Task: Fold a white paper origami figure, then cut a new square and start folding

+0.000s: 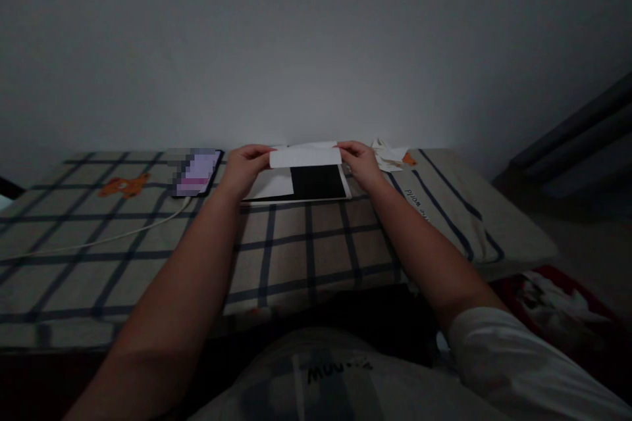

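Note:
A white sheet of paper is stretched between my hands, with its near edge folded over toward me. At the sheet's left end, my left hand is closed, pinching it between thumb and fingers. My right hand pinches the opposite end in the same way. Under the paper lies a flat black surface with a pale border, partly covered on its left by another white piece of paper. The far part of this flat thing is hidden by the held sheet.
A lit phone with a white cable lies to the left on the checked tablecloth. Crumpled white paper sits beyond my right hand. A grey wall rises behind the table. A red container holding white scraps stands low at right.

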Motion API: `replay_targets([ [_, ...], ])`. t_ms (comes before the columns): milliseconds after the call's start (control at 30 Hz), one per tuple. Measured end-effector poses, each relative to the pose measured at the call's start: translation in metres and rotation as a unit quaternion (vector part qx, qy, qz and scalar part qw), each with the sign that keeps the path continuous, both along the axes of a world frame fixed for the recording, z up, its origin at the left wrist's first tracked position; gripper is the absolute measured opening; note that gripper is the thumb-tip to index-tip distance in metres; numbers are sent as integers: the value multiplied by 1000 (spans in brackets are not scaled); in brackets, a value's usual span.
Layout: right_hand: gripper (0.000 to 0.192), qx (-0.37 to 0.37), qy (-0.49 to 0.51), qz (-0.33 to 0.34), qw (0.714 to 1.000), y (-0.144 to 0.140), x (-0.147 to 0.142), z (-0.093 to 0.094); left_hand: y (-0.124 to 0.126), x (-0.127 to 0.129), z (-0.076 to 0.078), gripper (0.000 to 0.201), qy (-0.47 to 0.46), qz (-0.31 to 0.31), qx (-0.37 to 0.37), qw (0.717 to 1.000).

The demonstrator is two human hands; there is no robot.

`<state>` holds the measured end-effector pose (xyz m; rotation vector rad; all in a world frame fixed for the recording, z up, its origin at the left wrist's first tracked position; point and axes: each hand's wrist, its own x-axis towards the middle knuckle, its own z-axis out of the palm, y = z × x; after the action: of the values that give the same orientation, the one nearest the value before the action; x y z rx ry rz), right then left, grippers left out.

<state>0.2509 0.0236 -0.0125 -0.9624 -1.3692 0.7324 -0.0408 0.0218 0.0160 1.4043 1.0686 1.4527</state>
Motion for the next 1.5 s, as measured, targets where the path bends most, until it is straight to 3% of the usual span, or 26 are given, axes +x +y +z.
replay_targets([
  [333,11,-36,22,10,999,-1,-3,1,-9,-4,11,7,107,41,31,993],
  [467,18,-42,56,21,997,-1,-4,1,-13,-1,13,8,130,45,29,990],
  [700,28,-105,174,43,978,-5,-15,0,-8,13,-6,28,54,-20,-37,998],
  [867,37,-125,223,75,964,-8,-20,2,-10,20,-6,36,21,-34,-91,995],
  [1167,40,-131,214,44,967,-6,-16,-2,-23,25,6,21,55,-79,-153,984],
  [1333,46,-143,223,71,962,-6,-13,-1,-21,27,0,17,68,-132,-195,970],
  [1500,32,-157,207,109,959,-11,-15,4,-23,37,-9,20,67,-115,-186,973],
])
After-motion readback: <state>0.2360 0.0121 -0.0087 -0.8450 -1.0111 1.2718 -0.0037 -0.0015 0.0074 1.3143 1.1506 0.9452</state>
